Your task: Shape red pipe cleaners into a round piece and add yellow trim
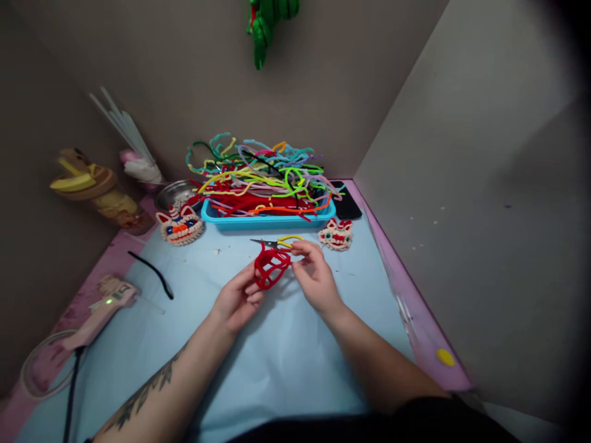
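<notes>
A red openwork frame of bent pipe cleaners is held up over the middle of the table. My left hand pinches its left side between thumb and fingers. My right hand is closed at the frame's right edge, with thumb and forefinger together on a red pipe cleaner end. Just behind the frame lie small scissors with yellow handles, their dark blades pointing left. Two finished-looking lion faces of pipe cleaner lie further back, a larger one on the left and a smaller one on the right.
A blue tray heaped with coloured pipe cleaners stands at the back. Beside it are a metal bowl and a black phone. On the left lie a pink glue gun with a cord and a black curved strip. Walls rise behind and right.
</notes>
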Tool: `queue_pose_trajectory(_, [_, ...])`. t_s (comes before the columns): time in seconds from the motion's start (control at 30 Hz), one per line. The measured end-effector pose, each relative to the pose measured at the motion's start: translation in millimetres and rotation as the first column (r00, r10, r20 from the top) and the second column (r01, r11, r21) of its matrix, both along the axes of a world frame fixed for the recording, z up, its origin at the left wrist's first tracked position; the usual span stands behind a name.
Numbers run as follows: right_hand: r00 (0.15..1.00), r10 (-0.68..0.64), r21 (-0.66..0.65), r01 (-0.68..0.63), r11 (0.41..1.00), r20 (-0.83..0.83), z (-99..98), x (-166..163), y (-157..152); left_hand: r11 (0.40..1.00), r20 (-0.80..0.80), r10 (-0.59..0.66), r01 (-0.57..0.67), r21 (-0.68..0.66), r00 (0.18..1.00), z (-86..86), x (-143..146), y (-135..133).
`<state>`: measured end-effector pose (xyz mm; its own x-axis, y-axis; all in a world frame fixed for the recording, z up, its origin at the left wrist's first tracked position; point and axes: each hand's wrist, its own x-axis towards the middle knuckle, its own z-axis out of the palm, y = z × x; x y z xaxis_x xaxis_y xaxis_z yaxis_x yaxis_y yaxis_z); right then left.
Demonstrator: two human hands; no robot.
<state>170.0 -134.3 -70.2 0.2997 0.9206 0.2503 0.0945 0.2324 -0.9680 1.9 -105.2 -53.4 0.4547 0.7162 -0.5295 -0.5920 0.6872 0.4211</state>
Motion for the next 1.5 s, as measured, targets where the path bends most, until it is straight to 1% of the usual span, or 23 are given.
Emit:
queue_pose_trajectory(0.07, [0.997, 0.055, -0.059, -0.059, 0.997, -0.060, 1.0, -3, 0, 0.992, 0.043, 0.014, -0.009, -0.125, 0.999, 2.1, -1, 2])
queue_pose_trajectory(0.1, [0.991, 0.068, -0.098, -0.079, 0.992, -0.112, 1.8, -4, 0, 0.986, 0.056, 0.015, -0.005, -0.165, 0.998, 3.3, -1, 2])
queue_pose_trajectory(0.17, [0.977, 0.058, -0.167, -0.094, 0.982, -0.207, 3.6, -6, 0, 0.979, 0.056, -0.008, 0.020, -0.203, 0.998, 5.5, 0, 3])
queue_pose_trajectory(0.27, [0.958, 0.031, -0.226, -0.099, 0.969, -0.286, 5.7, -5, 0, 0.973, -0.024, -0.105, 0.097, -0.210, 0.994, 7.0, 3, 3])
queue_pose_trajectory(0.37, [0.932, 0.035, -0.232, -0.126, 0.964, -0.362, 7.4, 0, -1, 0.963, -0.131, -0.205, 0.176, -0.203, 0.970, 4.9, 6, 3])
queue_pose_trajectory(0.47, [0.897, 0.035, -0.222, -0.147, 0.964, -0.441, 10.5, 2, -1, 0.961, -0.185, -0.253, 0.225, -0.159, 0.950, 0.0, 5, 2])
queue_pose_trajectory(0.57, [0.864, 0.037, -0.226, -0.173, 0.959, -0.501, 13.6, 1, -2, 0.962, -0.199, -0.266, 0.248, -0.109, 0.943, -5.4, 4, 1])
queue_pose_trajectory(0.67, [0.861, 0.033, -0.223, -0.169, 0.960, -0.508, 13.6, -1, -3, 0.965, -0.190, -0.262, 0.251, -0.081, 0.946, -10.3, 4, 1])
queue_pose_trajectory(0.87, [0.859, 0.045, -0.208, -0.174, 0.962, -0.510, 8.7, 0, -3, 0.967, -0.153, -0.255, 0.248, -0.067, 0.955, -17.2, 2, 2])
queue_pose_trajectory(1.0, [0.843, 0.051, -0.192, -0.181, 0.965, -0.535, 10.2, 0, -2, 0.968, -0.160, -0.248, 0.236, -0.090, 0.955, -14.5, 3, 1])
queue_pose_trajectory(1.17, [0.830, 0.023, -0.234, -0.184, 0.955, -0.557, 15.3, -1, -1, 0.965, -0.185, -0.247, 0.224, -0.136, 0.951, -7.9, 6, 0])
queue_pose_trajectory(1.3, [0.826, 0.024, -0.228, -0.184, 0.956, -0.563, 15.1, 0, 0, 0.964, -0.182, -0.255, 0.235, -0.124, 0.950, -7.3, 6, 1])
queue_pose_trajectory(1.5, [0.802, 0.004, -0.231, -0.177, 0.957, -0.598, 12.6, 1, 2, 0.957, -0.191, -0.290, 0.283, -0.062, 0.938, -11.5, 5, 1])
